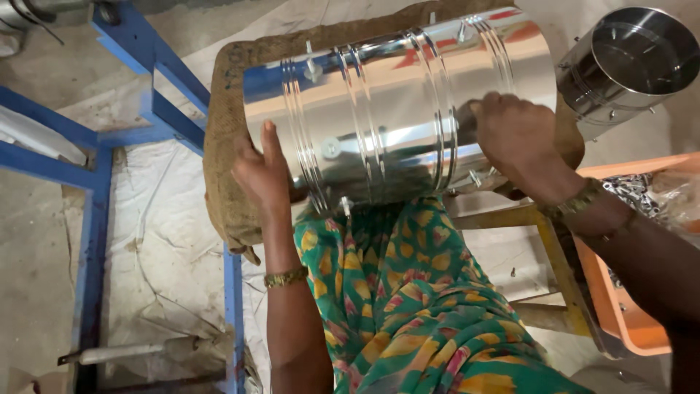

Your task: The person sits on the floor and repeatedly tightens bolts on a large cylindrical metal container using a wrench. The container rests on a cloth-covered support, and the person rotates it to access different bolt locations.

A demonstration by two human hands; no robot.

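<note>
A large shiny steel cylinder (394,109) with ribbed bands lies on its side on a burlap-covered stand (226,117) in front of me. My left hand (262,171) presses flat against its left lower end, fingers up. My right hand (518,138) grips the cylinder's right side, fingers curled over the metal. Small rivets or studs stick out of the cylinder wall. My lap, in green patterned cloth (415,306), is just below it.
A second steel cylinder (627,62) stands open at the upper right. An orange tray (620,306) holding small metal parts sits at right. A blue metal frame (95,219) runs along the left, over white sheeting on the floor. A yellow stool frame (547,255) shows under the cylinder.
</note>
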